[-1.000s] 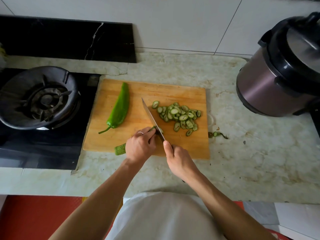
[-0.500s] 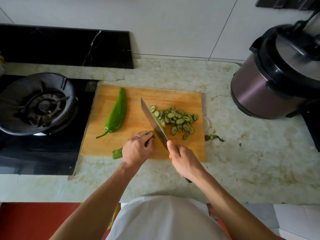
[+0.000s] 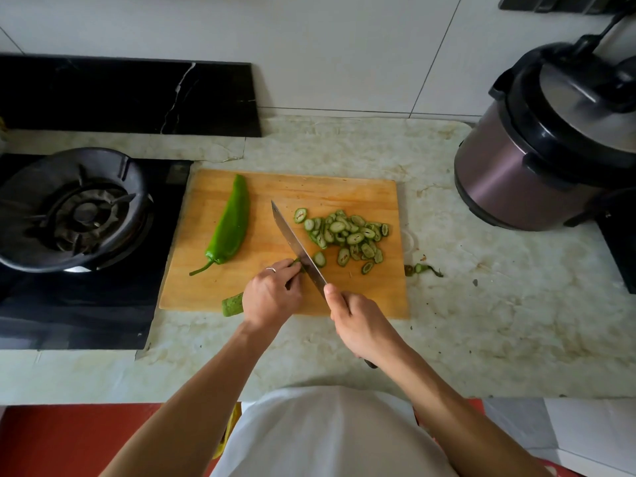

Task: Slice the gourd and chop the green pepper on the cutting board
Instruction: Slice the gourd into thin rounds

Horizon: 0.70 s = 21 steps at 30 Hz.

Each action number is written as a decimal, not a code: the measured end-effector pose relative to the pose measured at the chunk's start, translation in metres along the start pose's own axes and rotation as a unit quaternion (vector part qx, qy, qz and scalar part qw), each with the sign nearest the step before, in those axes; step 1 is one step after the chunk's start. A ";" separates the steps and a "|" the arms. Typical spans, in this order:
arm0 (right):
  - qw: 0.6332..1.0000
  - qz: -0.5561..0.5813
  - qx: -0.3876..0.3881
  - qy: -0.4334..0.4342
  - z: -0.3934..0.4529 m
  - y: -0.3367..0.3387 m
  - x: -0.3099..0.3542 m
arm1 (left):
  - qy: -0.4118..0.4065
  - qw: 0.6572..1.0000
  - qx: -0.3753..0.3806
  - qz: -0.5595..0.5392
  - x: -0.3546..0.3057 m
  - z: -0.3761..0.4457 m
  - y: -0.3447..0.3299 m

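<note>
Slicing of the slim, ridged green gourd (image 3: 232, 303) under way at the near edge of the rectangular wooden cutting board (image 3: 361, 191). Long axis of gourd running diagonally, from the stub overhanging the board's near edge up toward board centre, mostly hidden beneath the left hand (image 3: 272, 294). Left fingers (image 3: 285, 268) curled over the gourd, pinning it down; tips just beside the blade. Steel kitchen knife (image 3: 296, 246) angled across the gourd, tip pointing toward the far edge of the board, edge at the gourd's exposed end. Right hand (image 3: 358, 321) wrapped round the handle, thumb pressed on the blade base. Heap of oval gourd slices (image 3: 347, 232) right of the blade. 1 whole glossy green pepper (image 3: 230, 225) on the board's left part, well apart, uncut. Next cut probably requiring the left fingertips to retreat along the gourd; main obstruction judged to be those fingertips, close to the edge. Black gas burner (image 3: 72, 208) left of the board, purple pressure cooker (image 3: 537, 160) right of it.
</note>
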State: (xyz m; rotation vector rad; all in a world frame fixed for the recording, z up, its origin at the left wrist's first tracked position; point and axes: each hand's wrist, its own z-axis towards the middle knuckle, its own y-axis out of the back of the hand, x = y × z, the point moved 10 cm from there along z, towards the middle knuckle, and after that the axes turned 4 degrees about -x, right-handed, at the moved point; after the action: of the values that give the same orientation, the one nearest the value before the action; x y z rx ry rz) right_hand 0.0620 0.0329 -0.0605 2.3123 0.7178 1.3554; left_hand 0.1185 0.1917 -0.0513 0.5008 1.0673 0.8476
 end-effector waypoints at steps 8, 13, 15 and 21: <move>0.999 -0.031 -0.003 0.011 0.008 -0.007 0.013 | 0.015 0.999 0.029 0.024 0.006 -0.003 -0.009; 0.999 -0.036 0.014 0.003 0.017 -0.012 0.012 | 0.024 0.999 0.035 0.018 0.008 -0.001 -0.009; 0.999 -0.039 0.024 0.022 0.008 -0.011 0.009 | 0.025 0.999 0.023 0.011 0.006 -0.002 -0.007; 0.999 -0.021 0.014 -0.020 0.018 -0.016 -0.003 | 0.020 0.999 0.035 0.017 0.007 -0.001 -0.011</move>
State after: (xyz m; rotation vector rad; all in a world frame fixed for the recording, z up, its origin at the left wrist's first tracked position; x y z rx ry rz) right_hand 0.0725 0.0435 -0.0794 2.3258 0.7727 1.2847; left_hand 0.1228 0.1905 -0.0638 0.5641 1.1302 0.8543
